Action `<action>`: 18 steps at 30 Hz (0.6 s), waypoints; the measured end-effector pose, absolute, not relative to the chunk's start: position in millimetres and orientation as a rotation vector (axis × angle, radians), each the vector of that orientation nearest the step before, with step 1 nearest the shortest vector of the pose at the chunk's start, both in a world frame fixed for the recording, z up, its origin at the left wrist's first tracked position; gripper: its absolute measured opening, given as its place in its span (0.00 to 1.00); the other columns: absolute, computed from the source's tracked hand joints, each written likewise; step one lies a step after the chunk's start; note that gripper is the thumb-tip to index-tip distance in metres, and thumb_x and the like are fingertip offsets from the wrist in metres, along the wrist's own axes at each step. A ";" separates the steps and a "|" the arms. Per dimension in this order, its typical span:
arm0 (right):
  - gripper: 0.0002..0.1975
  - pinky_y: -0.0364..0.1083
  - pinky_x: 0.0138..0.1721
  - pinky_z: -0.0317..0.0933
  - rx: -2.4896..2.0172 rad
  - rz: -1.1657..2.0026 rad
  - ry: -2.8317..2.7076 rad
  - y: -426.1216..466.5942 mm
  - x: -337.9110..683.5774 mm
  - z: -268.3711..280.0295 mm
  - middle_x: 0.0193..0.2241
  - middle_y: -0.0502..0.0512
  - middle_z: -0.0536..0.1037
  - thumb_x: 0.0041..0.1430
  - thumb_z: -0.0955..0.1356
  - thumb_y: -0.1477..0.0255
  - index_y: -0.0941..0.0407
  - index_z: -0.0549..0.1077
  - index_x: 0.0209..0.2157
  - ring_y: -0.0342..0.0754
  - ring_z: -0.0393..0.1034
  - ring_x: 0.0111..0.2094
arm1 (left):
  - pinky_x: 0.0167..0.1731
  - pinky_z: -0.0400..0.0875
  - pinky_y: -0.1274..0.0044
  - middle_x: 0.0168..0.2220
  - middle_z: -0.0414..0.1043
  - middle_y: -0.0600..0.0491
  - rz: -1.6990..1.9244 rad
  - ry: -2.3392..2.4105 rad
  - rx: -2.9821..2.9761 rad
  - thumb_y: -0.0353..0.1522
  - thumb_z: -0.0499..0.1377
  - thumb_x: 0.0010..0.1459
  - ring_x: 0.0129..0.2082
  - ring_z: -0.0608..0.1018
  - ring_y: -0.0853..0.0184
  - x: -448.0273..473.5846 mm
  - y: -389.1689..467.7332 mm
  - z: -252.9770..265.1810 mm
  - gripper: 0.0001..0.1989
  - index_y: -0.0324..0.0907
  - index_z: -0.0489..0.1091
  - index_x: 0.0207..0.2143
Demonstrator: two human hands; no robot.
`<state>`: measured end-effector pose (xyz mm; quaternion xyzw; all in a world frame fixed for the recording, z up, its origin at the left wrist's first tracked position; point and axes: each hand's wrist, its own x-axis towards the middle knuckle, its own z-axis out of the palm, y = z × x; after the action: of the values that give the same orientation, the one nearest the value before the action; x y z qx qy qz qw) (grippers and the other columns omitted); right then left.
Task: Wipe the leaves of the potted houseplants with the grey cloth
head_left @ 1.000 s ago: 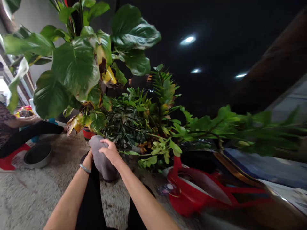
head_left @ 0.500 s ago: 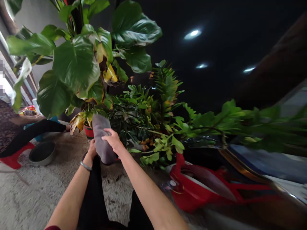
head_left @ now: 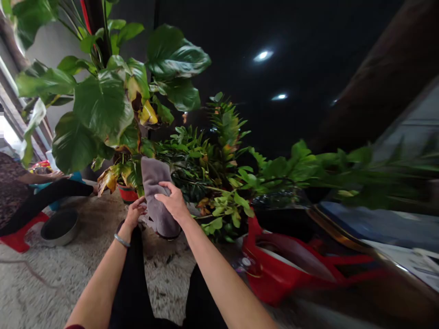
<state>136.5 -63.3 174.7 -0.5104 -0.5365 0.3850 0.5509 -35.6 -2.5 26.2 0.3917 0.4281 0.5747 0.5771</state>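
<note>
A long grey plush piece (head_left: pixel 155 176) with a rounded, dark-edged lower end stands upright in front of me; its exact kind does not show. My right hand (head_left: pixel 175 202) grips it from the right, with thumb and fingers across its near face. Just left of it is my left hand (head_left: pixel 134 214), its fingers spread and apart, a grey bangle on the wrist. Those fingertips come close to the plush piece's left edge, and I cannot tell whether they touch it.
Large-leaved plants (head_left: pixel 103 98) rise ahead, one in a red pot (head_left: pixel 127 193). At right sits a red basket-like container (head_left: pixel 274 278). To the left, another person (head_left: pixel 17 192) sits on a red stool (head_left: pixel 20 237) by a grey basin (head_left: pixel 60 228). The floor (head_left: pixel 37 278) is rough concrete.
The plush piece and my right hand have shifted slightly right. My left hand has come away from the piece's lower left side and its fingers have spread. The camera view has turned a little.
</note>
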 end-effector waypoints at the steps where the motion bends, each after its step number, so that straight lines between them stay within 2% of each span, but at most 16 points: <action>1: 0.20 0.53 0.49 0.64 -1.260 0.919 -1.232 -66.0 139.1 165.6 0.36 0.51 0.81 0.34 0.72 0.68 0.53 0.78 0.36 0.56 0.73 0.42 | 0.30 0.71 0.75 0.38 0.79 0.46 1.344 1.011 0.915 0.27 0.67 0.35 0.32 0.77 0.63 -34.6 -3.8 25.6 0.26 0.39 0.78 0.43; 4: 0.14 0.54 0.40 0.67 -1.317 0.969 -1.195 -101.5 153.3 138.4 0.28 0.51 0.81 0.33 0.71 0.70 0.52 0.79 0.29 0.58 0.74 0.35 | 0.29 0.70 0.77 0.44 0.78 0.43 1.326 1.065 0.886 0.27 0.69 0.34 0.33 0.78 0.64 -32.9 -7.6 21.2 0.27 0.40 0.78 0.44; 6: 0.13 0.53 0.36 0.68 -1.310 1.003 -1.198 -133.2 168.0 133.9 0.27 0.51 0.81 0.35 0.71 0.70 0.52 0.80 0.29 0.58 0.74 0.32 | 0.28 0.69 0.78 0.45 0.77 0.42 1.291 1.079 0.869 0.26 0.70 0.34 0.33 0.78 0.65 -30.3 -11.5 17.8 0.26 0.39 0.79 0.42; 9: 0.18 0.53 0.43 0.67 -1.267 0.904 -1.157 -155.9 194.8 155.7 0.35 0.53 0.82 0.39 0.72 0.67 0.52 0.79 0.37 0.58 0.75 0.39 | 0.29 0.70 0.77 0.43 0.77 0.43 1.235 1.029 0.863 0.28 0.70 0.36 0.33 0.78 0.65 -18.9 -19.3 18.2 0.22 0.39 0.79 0.40; 13: 0.26 0.54 0.56 0.60 -1.201 0.514 -1.030 -117.8 223.3 194.1 0.49 0.58 0.79 0.42 0.72 0.64 0.55 0.76 0.47 0.58 0.70 0.52 | 0.34 0.74 0.73 0.38 0.77 0.46 1.275 0.888 0.762 0.32 0.69 0.40 0.37 0.78 0.62 10.6 -25.8 35.9 0.16 0.40 0.78 0.35; 15: 0.30 0.55 0.57 0.60 -1.233 0.535 -0.966 -90.6 225.7 193.6 0.51 0.59 0.78 0.42 0.71 0.64 0.56 0.74 0.50 0.58 0.69 0.53 | 0.35 0.74 0.71 0.39 0.76 0.47 1.289 0.808 0.707 0.34 0.68 0.40 0.39 0.78 0.61 26.2 -25.5 47.9 0.15 0.41 0.77 0.34; 18: 0.29 0.55 0.50 0.66 -1.293 0.697 -0.921 -78.6 214.3 163.4 0.44 0.58 0.81 0.40 0.70 0.67 0.56 0.75 0.48 0.58 0.73 0.47 | 0.33 0.73 0.73 0.37 0.76 0.49 1.229 0.818 0.754 0.31 0.68 0.39 0.35 0.77 0.63 42.3 -24.0 59.0 0.17 0.41 0.77 0.36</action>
<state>214.3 -78.6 163.4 -0.5687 -0.4048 0.3066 0.6471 42.3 -24.0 59.0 0.3354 0.3636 0.5467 0.6757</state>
